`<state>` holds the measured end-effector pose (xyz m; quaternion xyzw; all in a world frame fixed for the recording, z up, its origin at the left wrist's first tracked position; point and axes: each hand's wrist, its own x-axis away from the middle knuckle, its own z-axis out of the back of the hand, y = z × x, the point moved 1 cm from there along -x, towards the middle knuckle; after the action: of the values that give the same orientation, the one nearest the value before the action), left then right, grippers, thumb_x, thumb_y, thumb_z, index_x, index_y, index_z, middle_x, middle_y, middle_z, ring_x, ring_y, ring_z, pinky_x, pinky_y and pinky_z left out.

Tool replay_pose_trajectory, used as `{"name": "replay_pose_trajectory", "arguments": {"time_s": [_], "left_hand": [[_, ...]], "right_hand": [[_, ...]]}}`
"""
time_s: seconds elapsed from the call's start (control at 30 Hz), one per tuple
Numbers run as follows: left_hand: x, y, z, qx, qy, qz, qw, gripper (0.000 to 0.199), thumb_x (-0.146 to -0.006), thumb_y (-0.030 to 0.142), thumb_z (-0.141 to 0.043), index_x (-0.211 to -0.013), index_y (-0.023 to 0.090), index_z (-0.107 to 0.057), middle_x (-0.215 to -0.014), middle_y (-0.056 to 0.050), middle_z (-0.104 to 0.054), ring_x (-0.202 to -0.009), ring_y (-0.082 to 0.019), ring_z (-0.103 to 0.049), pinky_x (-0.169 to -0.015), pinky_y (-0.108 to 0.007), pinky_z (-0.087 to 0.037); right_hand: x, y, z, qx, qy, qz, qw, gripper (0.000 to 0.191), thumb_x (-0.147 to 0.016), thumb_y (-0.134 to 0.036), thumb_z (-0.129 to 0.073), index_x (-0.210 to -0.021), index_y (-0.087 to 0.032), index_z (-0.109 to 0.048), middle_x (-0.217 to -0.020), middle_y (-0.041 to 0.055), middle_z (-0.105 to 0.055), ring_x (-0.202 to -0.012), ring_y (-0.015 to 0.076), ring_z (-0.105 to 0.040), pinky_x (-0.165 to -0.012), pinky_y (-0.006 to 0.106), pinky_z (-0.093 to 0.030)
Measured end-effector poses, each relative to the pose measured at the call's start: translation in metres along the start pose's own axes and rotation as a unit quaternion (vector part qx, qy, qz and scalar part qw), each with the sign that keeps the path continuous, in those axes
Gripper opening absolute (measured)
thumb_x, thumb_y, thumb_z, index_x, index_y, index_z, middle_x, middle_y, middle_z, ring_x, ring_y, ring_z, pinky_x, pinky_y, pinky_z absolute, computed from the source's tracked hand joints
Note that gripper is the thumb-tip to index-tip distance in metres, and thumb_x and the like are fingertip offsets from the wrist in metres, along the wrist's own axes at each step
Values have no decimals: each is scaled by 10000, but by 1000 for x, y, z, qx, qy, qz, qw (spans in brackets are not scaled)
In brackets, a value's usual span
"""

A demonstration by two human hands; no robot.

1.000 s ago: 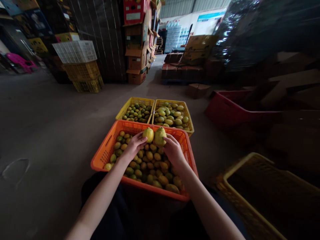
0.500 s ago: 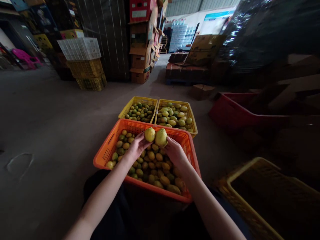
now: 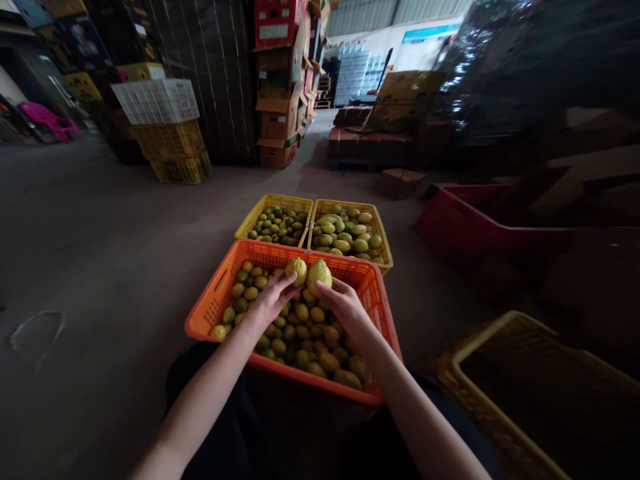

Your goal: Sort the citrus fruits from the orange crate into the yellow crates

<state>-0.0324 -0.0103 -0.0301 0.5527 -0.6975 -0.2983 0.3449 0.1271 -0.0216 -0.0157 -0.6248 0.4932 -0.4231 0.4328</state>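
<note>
Crate [image 3: 216, 293], the orange one, is full of fruits [image 3: 303, 333]. Above it, left hand [image 3: 273, 293] grips the left lemon [image 3: 297, 271], and right hand [image 3: 346, 303] grips the right lemon [image 3: 319, 277], which looks bigger. At the far side of this crate are two yellow baskets [image 3: 245, 223] [image 3: 384, 250], side by side, also with fruits.

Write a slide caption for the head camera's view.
Left hand and right hand each hold a yellow fruit above an orange crate of fruit, two yellow crates just beyond.
</note>
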Motion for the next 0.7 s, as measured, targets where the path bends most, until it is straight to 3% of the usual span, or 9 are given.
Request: {"name": "replay_pose_trajectory", "arguments": {"time_s": [0.23, 0.47, 0.6, 0.7], "left_hand": [[4, 4, -3, 30, 7, 7, 999, 287, -695, 230, -730, -965, 167, -661, -1011, -55, -690, -988, -208, -632, -939, -347, -493], [5, 12, -4, 80, 48, 28, 995, 93, -754, 156, -645, -841, 134, -670, -911, -52, -702, -857, -156, -658, -838, -281, -535], [4, 15, -4, 65, 42, 27, 997, 196, -778, 130, -595, -956, 170, -665, -939, -42, -702, -841, -176, -673, -802, -310, -548], [4, 14, -5, 26, 43, 6, 999, 235, -782, 147, -589, -1002, 169, -669, -961, -61, -703, -906, -209, -666, -843, -354, -534]], "right_hand": [[-4, -1, 6, -37, 60, -36, 997, 309, -612, -366, -769, -856, -215, -652, -880, 31, -700, -776, 194, -664, -641, 284, -525], [-6, -6, 11, -109, 25, -53, 992, 320, -571, -259, -775, -881, -241, -696, -781, -21, -694, -678, 131, -634, -628, 239, -501], [-6, -10, 13, -156, 23, -73, 985, 272, -572, -247, -748, -839, -252, -702, -749, -27, -701, -615, 129, -628, -603, 253, -509], [-7, -11, 13, -176, 20, -72, 982, 377, -592, -251, -719, -965, -290, -686, -837, -34, -717, -636, 140, -642, -600, 262, -515]]}}
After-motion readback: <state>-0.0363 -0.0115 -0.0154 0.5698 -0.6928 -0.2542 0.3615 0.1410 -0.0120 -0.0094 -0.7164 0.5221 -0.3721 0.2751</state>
